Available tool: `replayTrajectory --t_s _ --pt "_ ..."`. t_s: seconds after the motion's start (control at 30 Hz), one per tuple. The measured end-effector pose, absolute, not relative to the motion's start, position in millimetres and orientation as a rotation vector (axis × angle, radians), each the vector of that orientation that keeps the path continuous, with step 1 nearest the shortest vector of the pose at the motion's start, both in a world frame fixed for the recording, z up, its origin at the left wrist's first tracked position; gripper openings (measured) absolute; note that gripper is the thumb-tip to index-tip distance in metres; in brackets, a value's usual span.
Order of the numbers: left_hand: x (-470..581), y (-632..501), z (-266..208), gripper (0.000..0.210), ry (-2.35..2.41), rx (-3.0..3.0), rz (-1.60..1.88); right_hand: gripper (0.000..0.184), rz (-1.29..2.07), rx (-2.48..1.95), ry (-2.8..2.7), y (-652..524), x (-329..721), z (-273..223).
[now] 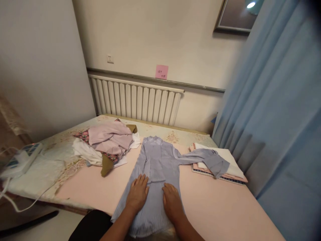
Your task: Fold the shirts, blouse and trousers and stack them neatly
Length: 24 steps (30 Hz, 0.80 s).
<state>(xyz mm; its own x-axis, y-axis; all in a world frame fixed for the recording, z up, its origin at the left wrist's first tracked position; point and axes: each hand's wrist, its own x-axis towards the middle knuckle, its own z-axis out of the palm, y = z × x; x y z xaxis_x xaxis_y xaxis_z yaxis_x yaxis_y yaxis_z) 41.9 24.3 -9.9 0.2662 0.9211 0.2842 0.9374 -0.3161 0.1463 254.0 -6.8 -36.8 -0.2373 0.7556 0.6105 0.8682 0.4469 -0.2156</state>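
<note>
- I watched both hands bear on one lilac-grey shirt, which lay face up along the middle of the near edge of the tabletop.
- Long axis ran away from me: hem by the near edge, collar towards the far edge.
- One sleeve stuck out towards the right edge, its end on a folded stack; it lay ahead and to the right of the right hand, the nearer of the two.
- Other sleeve seemed doubled over the front, its cuff between the hands.
- Left hand: palm down, fingers extended, gripping nothing I could see.
- Right hand: fingers loosely bent on the cloth; I could not tell whether any was pinched.
- Shirt looked thin, finely ribbed, slightly sheened, fairly flat, lightly rumpled.
</note>
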Motion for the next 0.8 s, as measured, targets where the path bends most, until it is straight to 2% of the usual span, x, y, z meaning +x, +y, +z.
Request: replayTrajectory --t_s 0.8 --pt "41.8 21.7 -6.7 0.046 -1.827 -2.459 -0.518 0.035 -0.193 -1.345 -2.040 -8.2 254.5 -35.0"
